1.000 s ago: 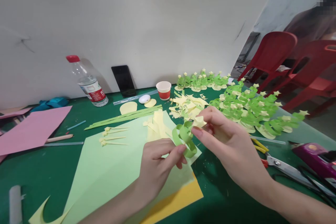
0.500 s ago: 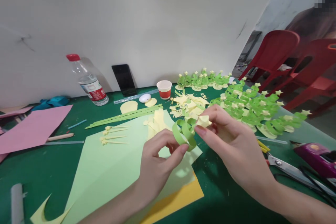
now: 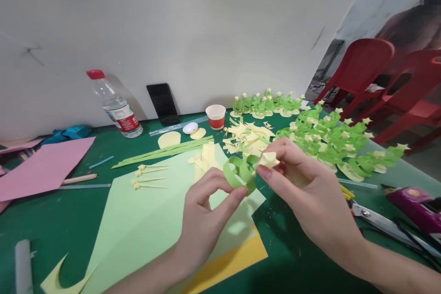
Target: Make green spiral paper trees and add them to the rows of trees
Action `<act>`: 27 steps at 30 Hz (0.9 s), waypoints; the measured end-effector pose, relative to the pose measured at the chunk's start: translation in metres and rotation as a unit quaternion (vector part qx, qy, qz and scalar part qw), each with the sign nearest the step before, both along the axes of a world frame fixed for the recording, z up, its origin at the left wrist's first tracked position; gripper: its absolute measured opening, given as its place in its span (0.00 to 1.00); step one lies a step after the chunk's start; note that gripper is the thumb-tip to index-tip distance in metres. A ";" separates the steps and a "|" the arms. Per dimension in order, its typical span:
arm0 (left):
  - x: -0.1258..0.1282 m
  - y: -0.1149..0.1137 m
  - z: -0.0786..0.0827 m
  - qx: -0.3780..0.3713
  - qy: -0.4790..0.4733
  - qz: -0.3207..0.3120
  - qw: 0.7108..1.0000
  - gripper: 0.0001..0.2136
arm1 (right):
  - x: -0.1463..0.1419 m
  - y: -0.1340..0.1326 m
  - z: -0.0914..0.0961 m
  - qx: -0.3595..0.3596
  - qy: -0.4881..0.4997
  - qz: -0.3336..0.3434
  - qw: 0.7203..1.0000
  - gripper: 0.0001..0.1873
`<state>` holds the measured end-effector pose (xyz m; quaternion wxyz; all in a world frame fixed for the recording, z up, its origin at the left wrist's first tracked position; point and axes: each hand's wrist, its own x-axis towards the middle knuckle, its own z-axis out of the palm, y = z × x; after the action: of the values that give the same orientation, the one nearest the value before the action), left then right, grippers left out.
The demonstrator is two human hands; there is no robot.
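Between thumb and fingers, my left hand pinches a curled green paper spiral. My right hand is closed on a small pale yellow paper star, held at the spiral's right end; whether the two are joined I cannot tell. Beneath my hands lies a light green paper sheet over a yellow-orange sheet. Yellow strips with knotted ends rest on the green sheet. Behind my right hand stand several green spirals topped with yellow stars.
Yellow paper scraps and a red-and-white paper cup sit toward the wall, with a phone and a water bottle further left. Scissors and a purple tool lie at the right. Pink paper is at the left.
My left hand and the green spiral have shifted slightly left. The star in my right hand has barely moved, and both hands keep their hold.
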<state>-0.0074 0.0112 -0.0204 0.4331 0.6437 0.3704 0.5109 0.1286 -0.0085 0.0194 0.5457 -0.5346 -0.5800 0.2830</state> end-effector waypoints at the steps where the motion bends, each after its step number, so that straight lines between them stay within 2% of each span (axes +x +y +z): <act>1: 0.000 0.001 0.000 -0.002 0.001 0.000 1.000 0.09 | 0.000 0.000 0.000 0.000 0.002 -0.002 1.000 0.06; 13: -0.003 0.007 -0.003 -0.036 -0.022 -0.021 0.999 0.04 | 0.006 0.003 -0.003 0.031 0.031 -0.041 0.998 0.08; 19: -0.004 0.004 -0.006 -0.047 -0.077 -0.043 0.995 0.13 | 0.012 0.003 0.000 0.019 0.036 -0.060 0.997 0.06; 22: -0.004 0.004 -0.004 -0.020 -0.055 -0.042 0.997 0.09 | 0.013 0.002 0.003 0.015 0.044 -0.060 0.997 0.06; 27: -0.003 0.005 0.001 0.083 0.033 -0.010 0.996 0.06 | 0.012 -0.001 0.004 0.003 0.062 -0.059 0.996 0.07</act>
<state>-0.0108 0.0166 -0.0189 0.3711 0.6974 0.3346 0.5138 0.1406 -0.0097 0.0232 0.5980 -0.5477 -0.5134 0.2808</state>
